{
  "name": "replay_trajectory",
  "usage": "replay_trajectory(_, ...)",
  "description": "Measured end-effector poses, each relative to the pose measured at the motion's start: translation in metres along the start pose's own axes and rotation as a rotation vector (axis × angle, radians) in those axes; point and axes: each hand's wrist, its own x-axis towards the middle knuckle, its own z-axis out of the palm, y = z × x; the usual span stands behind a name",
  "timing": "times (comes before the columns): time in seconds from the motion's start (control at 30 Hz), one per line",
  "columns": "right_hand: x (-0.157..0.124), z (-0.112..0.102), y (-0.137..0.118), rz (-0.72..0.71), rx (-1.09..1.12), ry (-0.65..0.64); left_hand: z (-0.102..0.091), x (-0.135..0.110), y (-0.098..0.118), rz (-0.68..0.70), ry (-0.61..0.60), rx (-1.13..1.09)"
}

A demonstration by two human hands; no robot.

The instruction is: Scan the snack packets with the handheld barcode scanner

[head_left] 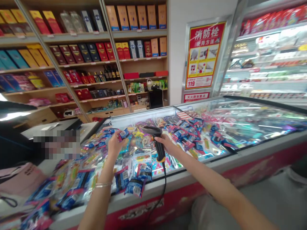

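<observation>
My right hand (165, 143) is closed around the handle of a black barcode scanner (159, 148) with yellow trim, its cord hanging down over the freezer's front. To its left, my left hand (114, 143) grips a small blue and pink snack packet (123, 134) with a white label. The scanner's head points toward this packet, with a gap between them. Below the hands, several similar blue packets (135, 186) lie on the freezer's front edge. More packets (187, 132) are spread over the glass beyond my right hand.
A chest freezer (254, 150) with a glass top runs across the view. Clear-wrapped packets (69, 175) pile up at the left near a pink bag (21, 179). Shelves of boxes (136, 19) and a fire-hydrant sign (205, 56) stand behind, a lit display fridge (271, 64) at right.
</observation>
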Motion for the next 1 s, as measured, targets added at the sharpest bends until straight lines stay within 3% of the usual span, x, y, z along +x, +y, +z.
replay_trajectory(0.1,-0.026,-0.025,-0.022,-0.034,-0.008,0.098,-0.011,0.002,0.032,0.052,-0.007,-0.026)
replay_trajectory(0.23,-0.062,-0.066,-0.045,-0.053,-0.04,0.316,-0.011,-0.013,0.093,0.123,-0.092,-0.14)
replay_trajectory(0.37,-0.088,-0.11,-0.062,-0.075,-0.031,0.463,0.015,-0.041,0.151,0.124,-0.209,-0.212)
replay_trajectory(0.47,-0.103,-0.143,-0.067,-0.054,0.033,0.545,0.046,-0.061,0.177,0.099,-0.272,-0.26)
replay_trajectory(0.6,-0.118,-0.176,-0.064,-0.018,0.075,0.61,0.094,-0.082,0.195,0.02,-0.31,-0.336)
replay_trajectory(0.77,-0.125,-0.194,-0.057,-0.096,0.096,0.606,0.141,-0.11,0.207,0.104,-0.174,-0.198)
replay_trajectory(0.87,-0.124,-0.196,-0.054,-0.104,0.08,0.58,0.154,-0.122,0.21,0.127,-0.135,-0.081)
replay_trajectory(1.0,-0.122,-0.198,-0.05,-0.07,0.031,0.57,0.157,-0.125,0.21,0.183,-0.182,-0.014)
